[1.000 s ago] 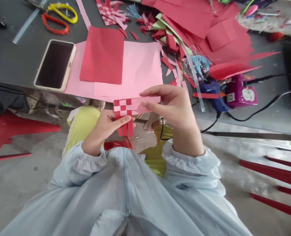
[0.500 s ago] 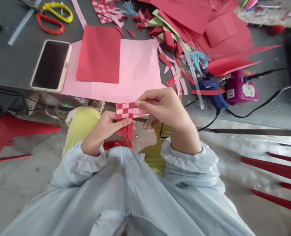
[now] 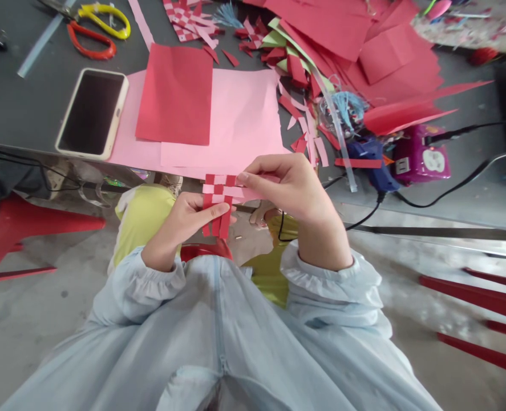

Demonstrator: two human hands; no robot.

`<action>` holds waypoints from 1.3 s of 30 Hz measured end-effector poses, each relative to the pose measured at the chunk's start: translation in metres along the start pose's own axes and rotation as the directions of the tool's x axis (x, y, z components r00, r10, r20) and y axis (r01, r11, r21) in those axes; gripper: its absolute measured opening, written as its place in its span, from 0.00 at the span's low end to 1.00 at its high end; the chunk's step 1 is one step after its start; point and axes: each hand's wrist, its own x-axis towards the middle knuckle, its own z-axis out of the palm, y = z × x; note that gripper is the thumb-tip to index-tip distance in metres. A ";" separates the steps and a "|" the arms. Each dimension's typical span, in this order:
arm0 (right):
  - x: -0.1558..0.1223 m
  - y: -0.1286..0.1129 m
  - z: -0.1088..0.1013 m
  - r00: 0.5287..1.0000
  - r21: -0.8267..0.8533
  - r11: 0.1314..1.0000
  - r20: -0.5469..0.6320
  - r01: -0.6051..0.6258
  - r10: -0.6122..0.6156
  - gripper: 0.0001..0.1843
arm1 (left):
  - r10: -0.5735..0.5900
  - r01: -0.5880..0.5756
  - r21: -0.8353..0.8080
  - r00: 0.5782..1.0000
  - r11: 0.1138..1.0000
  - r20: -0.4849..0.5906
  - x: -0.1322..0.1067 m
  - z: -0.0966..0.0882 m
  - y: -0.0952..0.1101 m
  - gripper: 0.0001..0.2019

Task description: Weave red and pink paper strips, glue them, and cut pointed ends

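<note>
The woven paper (image 3: pixel 219 184), red and pink, was positioned at the centre of the frame, at the near edge of the table (image 3: pixel 17 108). The left hand (image 3: pixel 188 220) clamped its lower part, thumb across the red strips (image 3: pixel 224 225), other fingers behind. The right hand (image 3: pixel 289 185) pinched the upper right corner between thumb and forefinger; the pink strips (image 3: pixel 247 194) extended rightward beneath that hand. A red sheet (image 3: pixel 175 94) lay above, left of centre.
</note>
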 end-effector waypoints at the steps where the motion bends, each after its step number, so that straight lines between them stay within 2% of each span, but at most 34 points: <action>1: 0.000 0.000 0.000 1.000 -0.001 1.000 0.000 0.005 -0.005 0.10 | 0.001 -0.001 -0.005 1.000 1.000 -0.002 0.000 0.000 0.000 0.13; 7: 0.002 0.006 -0.004 0.999 -0.005 0.999 -0.001 0.042 -0.042 0.18 | -0.012 0.012 0.013 1.000 1.000 0.003 -0.001 -0.003 -0.001 0.13; 11: 0.002 0.004 -0.008 0.996 0.021 0.998 0.074 0.054 -0.056 0.20 | 0.005 -0.005 -0.007 1.000 1.000 -0.014 0.000 -0.002 -0.001 0.13; 13: 0.000 0.003 -0.009 0.993 0.024 0.999 0.114 0.028 -0.030 0.20 | 0.017 -0.017 -0.022 1.000 1.000 -0.020 0.000 -0.001 -0.001 0.13; 17: -0.003 0.000 -0.009 0.992 0.005 0.999 0.119 -0.046 0.045 0.17 | 0.026 -0.026 -0.030 0.999 0.999 -0.022 0.000 -0.001 -0.002 0.12; 20: -0.003 -0.001 -0.009 0.991 0.007 0.999 0.126 -0.043 0.042 0.16 | 0.020 -0.020 -0.012 0.999 1.000 -0.034 0.001 -0.001 -0.003 0.14; 29: -0.002 0.000 -0.012 0.996 -0.025 1.000 0.092 -0.015 0.017 0.12 | -0.010 0.009 -0.036 1.000 0.999 -0.017 0.000 -0.001 -0.002 0.13; 35: 0.001 0.006 -0.014 0.995 -0.003 0.999 0.092 -0.038 0.038 0.16 | -0.008 0.007 -0.085 1.000 0.996 -0.011 0.001 -0.001 -0.003 0.12; 37: 0.003 0.010 -0.015 0.998 0.037 0.999 0.048 -0.033 0.032 0.18 | -0.009 0.005 -0.099 0.999 0.995 -0.034 0.001 -0.001 -0.004 0.13; 39: 0.005 0.014 -0.019 0.999 0.100 0.995 -0.047 0.004 0.001 0.19 | 0.001 -0.007 -0.110 0.998 0.994 -0.057 0.001 -0.002 -0.005 0.14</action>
